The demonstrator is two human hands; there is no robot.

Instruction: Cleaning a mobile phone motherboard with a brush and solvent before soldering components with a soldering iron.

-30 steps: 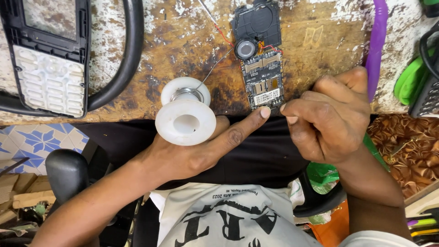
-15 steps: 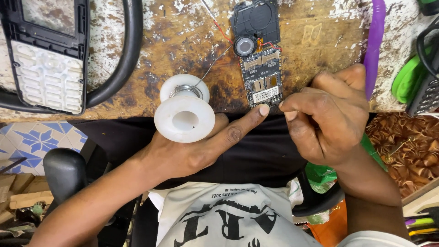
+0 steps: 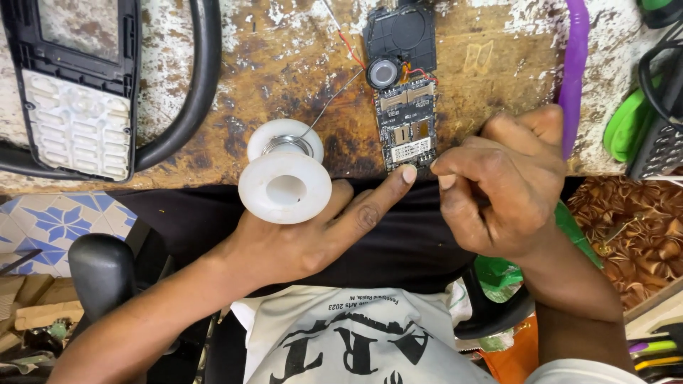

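While left hand (image 3: 299, 235) cradled solder spool (image 3: 284, 178), forefinger pinning circuit board (image 3: 407, 128), we judged steady pressure best; right hand (image 3: 505, 185) pinched shut, contents untellable.

Worn wooden workbench (image 3: 213, 142), blue patterned floor tiles (image 3: 50, 220), black chair armrest (image 3: 103, 274)

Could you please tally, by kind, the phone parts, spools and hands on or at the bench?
Phone circuit board: 1
Phone front cover with keypad: 1
White solder spool: 1
Hands: 2, left hand and right hand
Total: 5
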